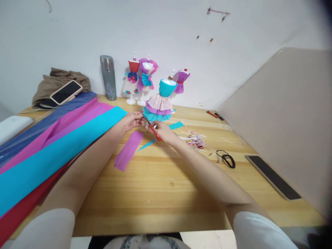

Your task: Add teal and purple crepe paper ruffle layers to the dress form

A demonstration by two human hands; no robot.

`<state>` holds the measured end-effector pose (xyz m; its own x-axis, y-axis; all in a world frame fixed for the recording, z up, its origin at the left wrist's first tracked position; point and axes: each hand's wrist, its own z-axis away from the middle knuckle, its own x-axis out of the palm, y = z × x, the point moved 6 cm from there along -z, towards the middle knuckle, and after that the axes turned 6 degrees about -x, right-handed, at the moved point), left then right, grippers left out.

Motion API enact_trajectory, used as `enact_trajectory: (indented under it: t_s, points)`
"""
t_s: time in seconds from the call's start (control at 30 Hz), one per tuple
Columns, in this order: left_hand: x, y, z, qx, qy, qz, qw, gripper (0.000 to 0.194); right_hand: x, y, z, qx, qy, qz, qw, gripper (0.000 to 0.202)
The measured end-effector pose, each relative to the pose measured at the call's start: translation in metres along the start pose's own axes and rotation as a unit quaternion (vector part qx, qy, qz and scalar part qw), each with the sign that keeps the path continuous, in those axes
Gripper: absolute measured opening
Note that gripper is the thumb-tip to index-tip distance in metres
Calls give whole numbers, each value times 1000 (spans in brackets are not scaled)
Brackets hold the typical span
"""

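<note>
My right hand (pixel 163 132) grips a pair of scissors (pixel 155 132) with red handles, the blades pointing up and left. Close to the blade tips, the fingers of my left hand (pixel 133 121) are pinched together; whatever they hold is too small to make out. Just behind both hands stands a miniature dress form (pixel 167 88) in a turquoise top with a tiered pink, purple and turquoise skirt. A purple paper strip (pixel 130 149) lies on the table below my left hand. Turquoise paper pieces (pixel 176 125) lie beside and under my right hand.
Several dressed mini mannequins (pixel 133 71) and a grey thermos (pixel 108 77) line the wall. Long coloured paper sheets (pixel 64 141) cover the left side, near a phone (pixel 66 92). Rightward are paper scraps (pixel 196 140), a black hair tie (pixel 228 161), a dark flat device (pixel 273 177) and a red-black pen (pixel 213 114).
</note>
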<state>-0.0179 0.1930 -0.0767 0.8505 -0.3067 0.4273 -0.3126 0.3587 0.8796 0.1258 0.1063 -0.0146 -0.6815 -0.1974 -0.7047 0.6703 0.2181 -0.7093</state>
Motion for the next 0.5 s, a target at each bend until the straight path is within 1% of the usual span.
enact_trajectory:
  t_s: [0.13, 0.23, 0.33, 0.5]
  points:
    - [2, -1, 1, -3, 4, -7, 1000, 13, -1, 0, -5, -11, 24, 47, 999, 29]
    - [2, -1, 0, -3, 8, -12, 1000, 13, 0, 2, -9, -14, 31, 66, 997, 26]
    - [1, -1, 0, -1, 12, -15, 1000, 13, 0, 5, -11, -21, 33, 74, 997, 28]
    - [0, -1, -1, 4, 15, -22, 1000, 13, 0, 12, -13, -31, 27, 68, 997, 36]
